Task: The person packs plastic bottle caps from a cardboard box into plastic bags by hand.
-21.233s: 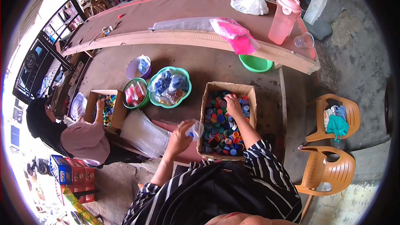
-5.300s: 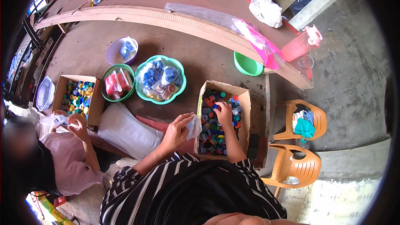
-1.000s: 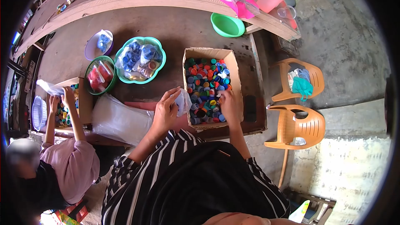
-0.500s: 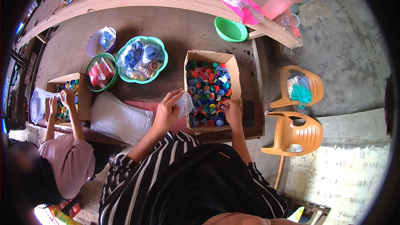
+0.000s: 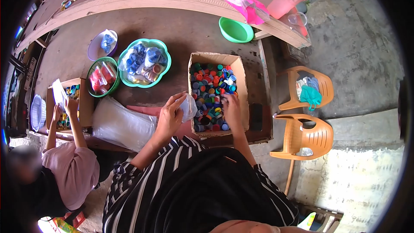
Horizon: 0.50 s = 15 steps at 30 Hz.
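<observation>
My left hand (image 5: 171,114) is closed on a clear plastic bag (image 5: 188,107), held at the left side of a cardboard box (image 5: 242,90). Many coloured bottle caps (image 5: 211,87) fill the box. Over the caps, in the right half of the box, is my right hand (image 5: 231,108), fingers bent down; its fingertips are blurred among the caps, and I cannot make out what they hold. A stack of clear plastic bags (image 5: 123,123) lies on the table left of my left hand.
A turquoise basket (image 5: 166,70), a green basket (image 5: 115,87) and a purple bowl (image 5: 90,48) hold bagged caps. A co-worker (image 5: 75,168) lifts a bag by another cap box (image 5: 87,108). A green bowl (image 5: 236,30) and a raised shelf (image 5: 172,0) are behind; orange chairs (image 5: 317,138) stand right.
My right hand has shifted left and up from the box's right edge to over the caps. My left hand still holds the bag. The co-worker's bag has gone from stretched sideways to upright.
</observation>
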Tool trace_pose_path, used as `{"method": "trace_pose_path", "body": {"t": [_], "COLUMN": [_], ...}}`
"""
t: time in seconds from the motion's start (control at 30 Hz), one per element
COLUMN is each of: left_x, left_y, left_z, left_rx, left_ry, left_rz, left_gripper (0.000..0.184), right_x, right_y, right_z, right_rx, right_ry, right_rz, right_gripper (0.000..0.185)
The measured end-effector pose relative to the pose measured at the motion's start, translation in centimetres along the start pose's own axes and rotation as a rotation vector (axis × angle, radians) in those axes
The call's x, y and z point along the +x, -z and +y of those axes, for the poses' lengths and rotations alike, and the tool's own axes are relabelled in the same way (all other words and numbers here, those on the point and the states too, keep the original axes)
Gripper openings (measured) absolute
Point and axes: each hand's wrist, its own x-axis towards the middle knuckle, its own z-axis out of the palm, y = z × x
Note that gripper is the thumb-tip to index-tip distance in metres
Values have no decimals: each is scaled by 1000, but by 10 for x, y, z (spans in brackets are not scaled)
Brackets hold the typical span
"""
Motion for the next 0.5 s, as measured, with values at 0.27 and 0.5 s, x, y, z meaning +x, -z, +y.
{"method": "trace_pose_path", "body": {"t": [0.27, 0.5], "left_x": [0, -1], "left_y": [0, 1], "left_z": [-2, -2], "left_rx": [-18, -4], "left_ry": [22, -3], "left_rz": [-26, -26], "left_gripper": [46, 45], "right_x": [-51, -32], "right_y": [-32, -10], "right_z": [85, 51], "right_rx": [-408, -196], "right_ry": [-359, -422], "right_rz": [-297, -278], "right_gripper": [22, 36]}}
